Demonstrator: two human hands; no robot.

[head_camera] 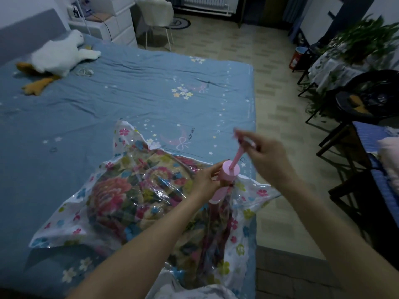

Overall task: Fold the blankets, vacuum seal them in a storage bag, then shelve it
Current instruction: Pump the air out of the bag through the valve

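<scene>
Step in hand, by the look of it: pumping air out of the storage bag [71, 219]. The folded blankets [133, 197], floral print, sit inside the clear flowered bag, which lies on the near right part of the bed [108, 100], its right side reaching the mattress edge. The film already puckers over the bundle but is loose at the corners, so the sealing seems partway.

Left hand [205, 180] has fingers curled round the pink hand pump [228, 173], holding the barrel upright on the bag. Right hand [269, 158] pinches the plunger handle [244, 139] at the top of its rod, drawn up and blurred with motion.

Next move likely calls for a straight push down the barrel while the left hand keeps the base seated flat on the bag; a tilted barrel could let air back in.

Room: bed edge runs just right of the pump, with tiled floor [276, 83] beyond. Chairs and a plant stand [336, 67] lie well off to the right. Far left, a plush duck [56, 59] lies well apart; open sheet stretches between.
</scene>
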